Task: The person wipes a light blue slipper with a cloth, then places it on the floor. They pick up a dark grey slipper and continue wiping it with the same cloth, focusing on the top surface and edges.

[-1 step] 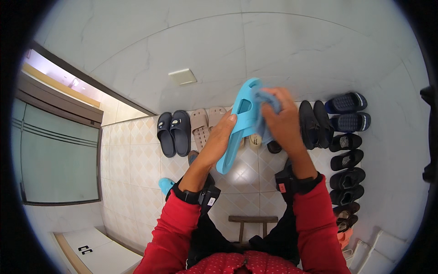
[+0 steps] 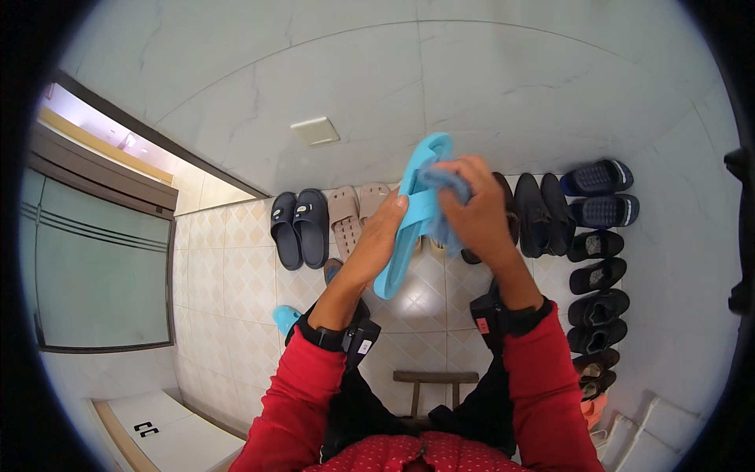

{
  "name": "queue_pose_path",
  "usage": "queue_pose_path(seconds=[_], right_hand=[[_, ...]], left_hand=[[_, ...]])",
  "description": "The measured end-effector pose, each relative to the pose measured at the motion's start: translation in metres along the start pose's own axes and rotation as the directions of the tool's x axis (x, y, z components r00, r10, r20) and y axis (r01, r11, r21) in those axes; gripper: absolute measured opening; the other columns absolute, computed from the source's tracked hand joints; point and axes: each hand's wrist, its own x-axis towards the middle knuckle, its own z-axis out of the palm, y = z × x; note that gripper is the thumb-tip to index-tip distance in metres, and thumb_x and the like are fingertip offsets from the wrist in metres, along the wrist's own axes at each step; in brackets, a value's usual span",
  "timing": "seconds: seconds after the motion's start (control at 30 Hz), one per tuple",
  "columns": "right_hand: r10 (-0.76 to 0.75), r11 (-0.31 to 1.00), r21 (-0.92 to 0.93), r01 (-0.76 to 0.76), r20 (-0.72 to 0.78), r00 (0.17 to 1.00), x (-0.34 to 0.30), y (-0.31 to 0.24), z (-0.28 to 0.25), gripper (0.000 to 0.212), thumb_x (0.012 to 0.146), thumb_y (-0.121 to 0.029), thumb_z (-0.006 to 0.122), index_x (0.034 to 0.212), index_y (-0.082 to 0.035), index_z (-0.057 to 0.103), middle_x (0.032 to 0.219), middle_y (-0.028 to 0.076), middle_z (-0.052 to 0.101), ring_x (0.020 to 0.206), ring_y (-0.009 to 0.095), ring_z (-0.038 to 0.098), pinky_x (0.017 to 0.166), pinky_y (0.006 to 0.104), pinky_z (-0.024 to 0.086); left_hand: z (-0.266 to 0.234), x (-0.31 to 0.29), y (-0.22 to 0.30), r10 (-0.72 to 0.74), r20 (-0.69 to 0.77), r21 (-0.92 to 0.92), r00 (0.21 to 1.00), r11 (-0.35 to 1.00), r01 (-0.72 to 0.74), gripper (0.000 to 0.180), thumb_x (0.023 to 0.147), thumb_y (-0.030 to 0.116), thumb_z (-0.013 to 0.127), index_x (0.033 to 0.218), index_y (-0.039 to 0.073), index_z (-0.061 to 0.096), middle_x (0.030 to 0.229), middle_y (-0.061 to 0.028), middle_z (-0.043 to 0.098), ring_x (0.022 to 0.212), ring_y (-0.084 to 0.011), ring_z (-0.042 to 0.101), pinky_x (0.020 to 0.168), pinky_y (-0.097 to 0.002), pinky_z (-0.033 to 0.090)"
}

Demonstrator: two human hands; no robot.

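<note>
A light blue slipper is held up in front of me, tilted with its toe end away from me. My left hand grips it along its left side, thumb on the strap. In my right hand is a bunched grey-blue cloth, pressed against the slipper's upper right side by the strap. The right fingers are curled round the cloth and partly hide it. Another light blue slipper lies on the floor to the left, partly covered by my left arm.
Dark grey slippers and beige slippers stand along the far wall. Black shoes and several other pairs line the right side. A wooden stool is between my legs. A white cabinet stands at the lower left, below a glass-panelled door.
My right hand and the cloth have shifted a little left, further over the slipper's strap. The left hand and slipper have hardly moved.
</note>
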Motion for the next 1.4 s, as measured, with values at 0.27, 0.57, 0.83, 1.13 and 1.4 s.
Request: queue_pose_path(seconds=[0.27, 0.57, 0.83, 1.13, 1.4], right_hand=[[0.078, 0.991, 0.100, -0.092, 0.133, 0.988, -0.001, -0.010, -0.015, 0.025, 0.075, 0.002, 0.058, 0.099, -0.001, 0.065, 0.096, 0.007, 0.060, 0.085, 0.016, 0.059, 0.075, 0.0263, 0.047], [-0.058, 0.981, -0.179, 0.074, 0.092, 0.994, -0.005, -0.004, 0.001, 0.028, 0.072, -0.005, 0.065, 0.100, -0.011, 0.066, 0.103, 0.010, 0.059, 0.089, 0.031, 0.060, 0.075, 0.0384, 0.051], [-0.070, 0.997, -0.015, 0.080, 0.350, 0.934, -0.005, -0.012, -0.013, 0.026, 0.069, -0.007, 0.068, 0.094, -0.014, 0.065, 0.101, 0.005, 0.060, 0.091, 0.030, 0.060, 0.072, 0.0380, 0.051], [-0.253, 0.903, -0.276, 0.329, 0.276, 0.927, -0.018, -0.011, 0.001, 0.026, 0.068, -0.011, 0.073, 0.091, -0.018, 0.065, 0.101, 0.005, 0.061, 0.091, 0.028, 0.061, 0.072, 0.0393, 0.053], [0.014, 0.987, -0.157, -0.027, -0.082, 0.996, -0.003, 0.000, -0.012, 0.024, 0.073, -0.007, 0.067, 0.096, -0.014, 0.066, 0.103, 0.008, 0.060, 0.092, 0.031, 0.062, 0.075, 0.0372, 0.052]], left_hand=[[-0.004, 0.004, -0.002, 0.141, -0.069, 0.116, 0.988, 0.984, -0.133, 0.061, 0.104, 0.049, 0.029, 0.140, 0.002, 0.044, 0.120, -0.0122, 0.055, 0.107, -0.0199, 0.051, 0.094, -0.0310, 0.040], [0.006, 0.006, -0.013, 0.305, 0.024, 0.328, 0.952, 0.897, -0.296, 0.058, 0.106, 0.042, 0.025, 0.141, -0.001, 0.042, 0.134, -0.0188, 0.051, 0.127, -0.0285, 0.046, 0.109, -0.0343, 0.032], [0.003, 0.003, -0.006, 0.233, 0.038, 0.246, 0.972, 0.940, -0.235, 0.055, 0.107, 0.040, 0.024, 0.140, -0.001, 0.041, 0.137, -0.0192, 0.048, 0.130, -0.0288, 0.044, 0.110, -0.0339, 0.030], [-0.001, 0.011, -0.009, 0.165, -0.072, 0.119, 0.984, 0.981, -0.156, 0.059, 0.105, 0.046, 0.028, 0.135, -0.001, 0.046, 0.125, -0.0155, 0.056, 0.119, -0.0256, 0.051, 0.102, -0.0330, 0.038], [-0.001, 0.006, 0.004, -0.085, -0.133, -0.184, 0.988, 0.981, 0.060, 0.061, 0.101, 0.056, 0.030, 0.111, 0.003, 0.057, 0.085, -0.0112, 0.064, 0.068, -0.0165, 0.061, 0.059, -0.0293, 0.051]])
